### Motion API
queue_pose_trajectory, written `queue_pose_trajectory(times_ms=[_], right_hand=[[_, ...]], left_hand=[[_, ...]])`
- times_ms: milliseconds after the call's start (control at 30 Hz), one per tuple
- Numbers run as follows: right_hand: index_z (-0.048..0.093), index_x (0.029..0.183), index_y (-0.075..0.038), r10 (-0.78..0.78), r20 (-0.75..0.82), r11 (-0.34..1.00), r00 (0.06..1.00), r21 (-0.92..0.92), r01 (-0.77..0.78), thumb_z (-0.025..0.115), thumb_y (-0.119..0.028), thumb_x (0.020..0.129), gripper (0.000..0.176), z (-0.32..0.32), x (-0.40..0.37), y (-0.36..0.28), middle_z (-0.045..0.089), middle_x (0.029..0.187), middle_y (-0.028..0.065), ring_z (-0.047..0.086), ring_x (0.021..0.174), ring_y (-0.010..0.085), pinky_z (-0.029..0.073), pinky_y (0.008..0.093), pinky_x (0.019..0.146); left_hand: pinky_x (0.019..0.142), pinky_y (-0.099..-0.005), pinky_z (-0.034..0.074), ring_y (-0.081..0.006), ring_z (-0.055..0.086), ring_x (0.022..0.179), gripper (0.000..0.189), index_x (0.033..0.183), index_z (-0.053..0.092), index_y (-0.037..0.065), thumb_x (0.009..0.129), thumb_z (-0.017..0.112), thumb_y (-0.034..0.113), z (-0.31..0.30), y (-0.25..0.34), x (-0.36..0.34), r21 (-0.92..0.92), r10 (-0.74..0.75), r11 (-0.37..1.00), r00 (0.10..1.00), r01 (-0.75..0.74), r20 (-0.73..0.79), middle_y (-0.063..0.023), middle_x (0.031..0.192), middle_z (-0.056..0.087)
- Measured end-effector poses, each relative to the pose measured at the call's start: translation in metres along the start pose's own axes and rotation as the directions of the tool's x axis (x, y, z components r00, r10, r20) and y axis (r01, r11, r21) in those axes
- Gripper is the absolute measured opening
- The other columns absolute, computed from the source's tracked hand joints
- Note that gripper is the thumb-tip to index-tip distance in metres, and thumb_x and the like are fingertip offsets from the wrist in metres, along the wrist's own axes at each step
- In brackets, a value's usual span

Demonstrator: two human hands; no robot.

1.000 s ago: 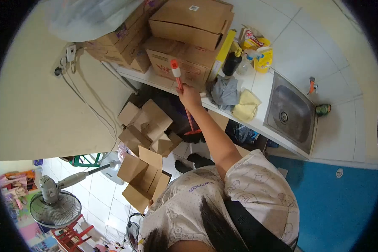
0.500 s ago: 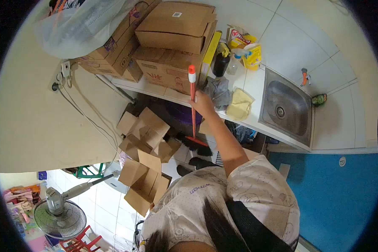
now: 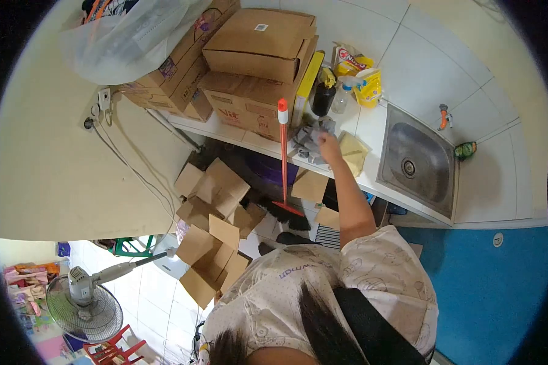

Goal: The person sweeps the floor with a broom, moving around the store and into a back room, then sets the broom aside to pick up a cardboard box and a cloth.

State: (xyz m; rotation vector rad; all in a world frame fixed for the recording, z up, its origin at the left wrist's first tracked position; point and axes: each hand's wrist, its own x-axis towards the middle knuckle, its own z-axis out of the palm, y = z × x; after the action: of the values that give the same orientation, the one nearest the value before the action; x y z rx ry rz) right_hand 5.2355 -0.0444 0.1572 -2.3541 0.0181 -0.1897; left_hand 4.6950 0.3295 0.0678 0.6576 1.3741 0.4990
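My right hand [image 3: 330,148] is over the counter, its fingers closed on a crumpled grey cloth [image 3: 308,140]. Just right of it lies a folded yellow cloth [image 3: 353,153]. The broom [image 3: 284,158], with an orange handle and black bristles, stands upright against the counter edge, its head on the floor and no hand on it. Behind the grey cloth are a dark spray bottle [image 3: 324,94] and a clear spray bottle [image 3: 342,97]. My left hand does not show.
Cardboard boxes [image 3: 249,97] are stacked on the counter's left part; a steel sink [image 3: 411,159] is at the right. Opened boxes [image 3: 210,258] sit on the floor near my feet. A fan [image 3: 84,304] stands at lower left. Yellow packs [image 3: 368,88] lean at the back wall.
My right hand has let go of the broom handle and moved right onto the grey cloth, which is now bunched up. The broom stays upright by the counter.
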Motion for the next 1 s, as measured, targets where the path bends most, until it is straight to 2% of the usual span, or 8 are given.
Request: queue_pose_trajectory(times_ms=[133, 200, 300, 400, 700, 867, 933, 1000], right_hand=[[0.06, 0.089, -0.001, 0.235, -0.425, 0.931, 0.874, 0.358, -0.076, 0.054, -0.019, 0.086, 0.019, -0.023, 0.029, 0.01, 0.062, 0.087, 0.0165, 0.06, 0.084, 0.0314, 0.046, 0.0394, 0.075], [0.059, 0.1, -0.003, 0.496, -0.276, 0.745, 0.823, 0.622, -0.24, 0.055, -0.023, 0.088, 0.024, -0.043, 0.056, 0.031, 0.063, 0.094, 0.0117, 0.06, 0.088, 0.0272, 0.046, 0.0367, 0.079], [0.055, 0.112, -0.004, 0.3, 0.219, -0.166, 0.929, 0.97, -0.176, 0.056, -0.026, 0.088, 0.033, -0.095, 0.061, -0.013, 0.062, 0.103, 0.0077, 0.059, 0.095, 0.0242, 0.046, 0.0352, 0.084], [0.049, 0.119, -0.005, -0.042, 0.36, -0.165, 0.932, 0.918, -0.362, 0.057, -0.024, 0.087, 0.038, -0.127, 0.059, -0.044, 0.058, 0.114, 0.0086, 0.056, 0.104, 0.0249, 0.045, 0.0385, 0.09], [0.052, 0.116, -0.004, -0.298, 0.374, 0.15, 0.878, 0.927, -0.343, 0.056, -0.026, 0.085, 0.039, -0.122, 0.001, -0.189, 0.059, 0.11, 0.0087, 0.057, 0.101, 0.0215, 0.046, 0.036, 0.087], [0.051, 0.119, -0.005, -0.492, 0.69, 0.265, 0.531, 0.7, -0.663, 0.049, -0.044, 0.09, 0.049, -0.023, -0.051, -0.264, 0.058, 0.113, 0.0069, 0.056, 0.099, 0.0186, 0.041, 0.0319, 0.092], [0.053, 0.117, -0.004, -0.396, 0.872, 0.57, 0.289, 0.48, -0.667, 0.046, -0.052, 0.089, 0.056, 0.029, -0.073, -0.285, 0.059, 0.111, 0.0062, 0.055, 0.101, 0.0183, 0.04, 0.0323, 0.092], [0.056, 0.113, -0.003, -0.418, 0.891, 0.622, 0.174, 0.421, -0.66, 0.048, -0.049, 0.089, 0.052, 0.101, -0.11, -0.292, 0.059, 0.109, 0.005, 0.056, 0.098, 0.0176, 0.041, 0.031, 0.089]], left_hand=[[0.081, -0.0327, 0.046, -0.0217, 0.058, 0.088, 0.021, 0.095, 0.056, -0.001, 0.085, 0.049, 0.017, -0.003, -0.004, -0.006, -0.025, 0.019, 0.999, 1.0, -0.02, -0.016, -0.0089, 0.094, 0.06], [0.081, -0.0327, 0.046, -0.0216, 0.057, 0.088, 0.022, 0.096, 0.056, -0.001, 0.085, 0.049, 0.017, -0.005, -0.005, -0.011, -0.035, 0.033, 0.999, 0.999, -0.034, -0.029, -0.0089, 0.094, 0.06], [0.081, -0.0326, 0.045, -0.0215, 0.057, 0.088, 0.022, 0.096, 0.056, -0.001, 0.085, 0.049, 0.017, -0.005, -0.007, -0.014, -0.062, 0.058, 0.996, 0.997, -0.06, -0.044, -0.0089, 0.094, 0.06], [0.081, -0.0326, 0.045, -0.0214, 0.057, 0.087, 0.022, 0.096, 0.056, -0.001, 0.085, 0.049, 0.017, -0.006, -0.012, -0.021, -0.088, 0.087, 0.992, 0.994, -0.093, -0.071, -0.0088, 0.094, 0.06], [0.081, -0.0325, 0.045, -0.021, 0.057, 0.087, 0.024, 0.096, 0.057, -0.002, 0.085, 0.049, 0.017, -0.011, -0.04, -0.051, -0.199, 0.234, 0.944, 0.958, -0.264, -0.162, -0.0087, 0.093, 0.06], [0.079, -0.0303, 0.043, -0.0188, 0.055, 0.085, 0.027, 0.097, 0.06, -0.003, 0.082, 0.049, 0.016, -0.018, -0.04, -0.086, -0.09, 0.352, 0.92, 0.906, -0.381, -0.235, -0.0097, 0.093, 0.06], [0.079, -0.029, 0.042, -0.0174, 0.054, 0.086, 0.03, 0.102, 0.06, -0.004, 0.083, 0.049, 0.017, -0.013, -0.025, -0.118, -0.107, 0.382, 0.899, 0.88, -0.425, -0.282, -0.0095, 0.093, 0.061], [0.077, -0.0274, 0.043, -0.0153, 0.055, 0.085, 0.03, 0.101, 0.059, -0.005, 0.083, 0.05, 0.017, -0.006, -0.011, -0.155, -0.136, 0.355, 0.898, 0.871, -0.419, -0.34, -0.0084, 0.092, 0.061]])
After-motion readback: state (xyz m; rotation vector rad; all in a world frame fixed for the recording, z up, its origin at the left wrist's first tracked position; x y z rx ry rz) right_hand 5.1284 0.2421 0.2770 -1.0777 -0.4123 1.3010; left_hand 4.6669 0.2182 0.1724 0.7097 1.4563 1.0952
